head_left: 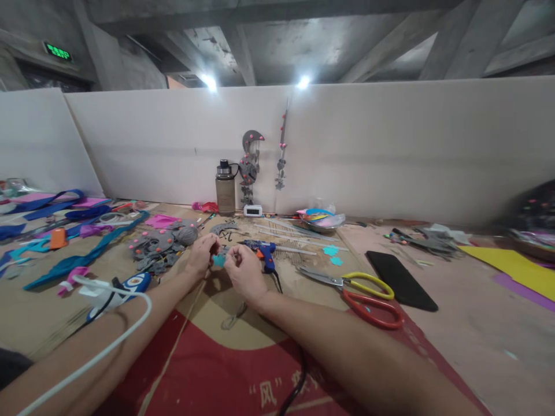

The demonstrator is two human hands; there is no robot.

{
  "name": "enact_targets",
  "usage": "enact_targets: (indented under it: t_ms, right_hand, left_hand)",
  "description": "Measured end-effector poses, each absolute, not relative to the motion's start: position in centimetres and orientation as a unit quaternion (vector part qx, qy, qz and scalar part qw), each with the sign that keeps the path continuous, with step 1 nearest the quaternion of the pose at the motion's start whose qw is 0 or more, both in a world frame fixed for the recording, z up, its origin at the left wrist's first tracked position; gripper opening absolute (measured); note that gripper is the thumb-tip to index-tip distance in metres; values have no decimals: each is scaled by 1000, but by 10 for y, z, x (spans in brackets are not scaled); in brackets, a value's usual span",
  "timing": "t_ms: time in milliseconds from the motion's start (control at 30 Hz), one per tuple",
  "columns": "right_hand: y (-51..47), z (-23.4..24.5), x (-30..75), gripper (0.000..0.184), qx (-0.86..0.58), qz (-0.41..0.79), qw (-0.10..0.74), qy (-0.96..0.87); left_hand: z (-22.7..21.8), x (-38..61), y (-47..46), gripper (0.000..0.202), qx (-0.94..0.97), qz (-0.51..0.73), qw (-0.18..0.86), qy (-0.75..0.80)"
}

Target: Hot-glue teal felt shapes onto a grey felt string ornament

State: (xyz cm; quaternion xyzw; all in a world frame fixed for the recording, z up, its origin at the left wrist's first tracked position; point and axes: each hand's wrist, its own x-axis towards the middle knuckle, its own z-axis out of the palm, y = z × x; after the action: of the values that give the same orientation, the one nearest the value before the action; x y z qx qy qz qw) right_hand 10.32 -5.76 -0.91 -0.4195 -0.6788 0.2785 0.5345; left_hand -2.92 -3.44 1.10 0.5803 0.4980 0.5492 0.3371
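Note:
Over the middle of the table, my left hand (203, 254) and my right hand (243, 270) come close together. Between their fingertips is a small turquoise felt piece (219, 259), partly hidden by the fingers. Both hands are closed in a pinch on it. Just beyond my right hand lies a blue glue gun (267, 254) with a black cord. Two turquoise flower-shaped cutouts (332, 251) lie farther right. Scissors (359, 289) with one yellow and one red handle rest near my right forearm. A thin loop of cord (233, 318) lies below my hands.
Grey felt pieces with pink dots (158, 245) lie left of my hands. A water bottle (225, 190), a small digital clock (252, 211) and a bowl of scraps (321, 218) stand along the white partition (390, 150). A black phone (401, 280) lies right; a white cable (145, 312) crosses left.

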Motion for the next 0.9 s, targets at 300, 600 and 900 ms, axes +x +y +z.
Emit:
enact_targets:
  t_ms: [300,600,900]
  right_hand:
    - [-53,-11,103,7,-416,272,549,-672]
    - [-51,-11,103,6,-430,265,549,-666]
    - [-51,-13,103,7,-433,279,561,-648]
  left_hand:
    - [10,-23,-4,30,543,583,368,479]
    - [1,-21,-9,33,509,618,319,506]
    - [-10,-23,1,13,575,582,289,498]
